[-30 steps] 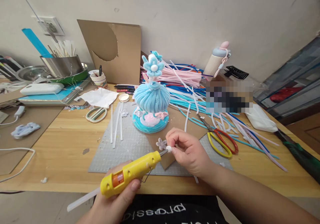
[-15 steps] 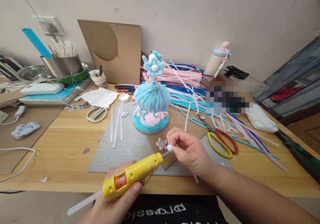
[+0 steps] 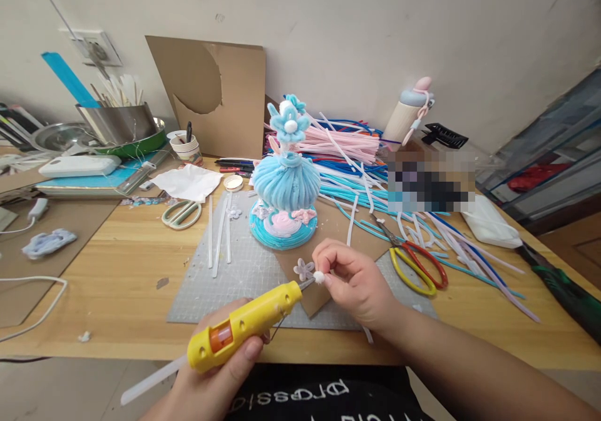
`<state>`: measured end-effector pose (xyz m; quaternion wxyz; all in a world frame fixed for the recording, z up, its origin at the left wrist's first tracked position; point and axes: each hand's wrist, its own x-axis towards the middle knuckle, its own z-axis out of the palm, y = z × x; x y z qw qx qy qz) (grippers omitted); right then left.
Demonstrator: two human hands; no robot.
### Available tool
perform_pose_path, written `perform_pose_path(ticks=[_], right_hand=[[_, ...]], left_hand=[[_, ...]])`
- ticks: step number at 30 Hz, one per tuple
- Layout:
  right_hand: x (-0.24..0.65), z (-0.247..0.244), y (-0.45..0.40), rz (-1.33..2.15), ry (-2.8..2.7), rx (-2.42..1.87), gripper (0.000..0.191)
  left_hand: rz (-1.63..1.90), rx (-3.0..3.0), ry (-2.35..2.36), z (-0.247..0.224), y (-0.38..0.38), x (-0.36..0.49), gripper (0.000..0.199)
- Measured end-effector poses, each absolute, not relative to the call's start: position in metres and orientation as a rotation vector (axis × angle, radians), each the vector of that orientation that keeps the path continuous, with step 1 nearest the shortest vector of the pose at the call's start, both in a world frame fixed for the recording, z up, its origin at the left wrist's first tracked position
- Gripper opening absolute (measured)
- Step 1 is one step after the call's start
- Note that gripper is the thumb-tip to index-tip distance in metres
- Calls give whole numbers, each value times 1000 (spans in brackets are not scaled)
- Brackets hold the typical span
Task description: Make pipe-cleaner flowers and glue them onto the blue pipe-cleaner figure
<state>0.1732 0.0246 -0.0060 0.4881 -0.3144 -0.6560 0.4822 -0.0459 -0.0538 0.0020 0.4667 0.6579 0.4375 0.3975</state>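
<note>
My left hand (image 3: 225, 352) is wrapped round a yellow hot glue gun (image 3: 244, 324), with a clear glue stick (image 3: 153, 380) poking out of its back end. The nozzle points right and meets a small white pom-pom (image 3: 318, 277). Thumb and fingertips of my right hand (image 3: 354, 280) pinch that pom-pom. Just left of it lies a pale lilac pipe-cleaner flower (image 3: 303, 269) on a brown cardboard piece (image 3: 315, 302). Behind my hands stands a light blue pipe-cleaner figure (image 3: 287, 180) with a pleated skirt, on a round blue and pink base (image 3: 267, 236).
A grey cutting mat (image 3: 197, 296) lies under the work, bearing loose glue sticks (image 3: 218, 239). Scissors with red and yellow handles (image 3: 413, 270) rest at the right, near scattered pipe cleaners (image 3: 347, 142). Pale-handled scissors (image 3: 182, 215) and a white tissue (image 3: 188, 183) are at the left.
The glue gun has shifted slightly left and up, and its nozzle now touches the pom-pom. My right hand stays about where it was.
</note>
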Motion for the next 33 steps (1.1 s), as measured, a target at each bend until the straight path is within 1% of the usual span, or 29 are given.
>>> perform_pose_path(ticks=[11, 18, 23, 29, 33], right_hand=[[174, -9, 26, 1209, -1603, -756, 10], [173, -8, 26, 1309, -1549, -761, 12], [173, -7, 26, 1328, -1509, -774, 11], [173, -7, 26, 1313, -1543, -781, 12], [173, -8, 26, 1319, -1558, -761, 11]], left_hand=[[986, 1692, 1059, 3, -53, -46, 15], [979, 1679, 1053, 3, -53, -45, 17], [959, 1719, 1033, 3, -55, -46, 15], [1003, 1687, 1039, 8, -52, -42, 22], [967, 1653, 1038, 4, -53, -45, 21]])
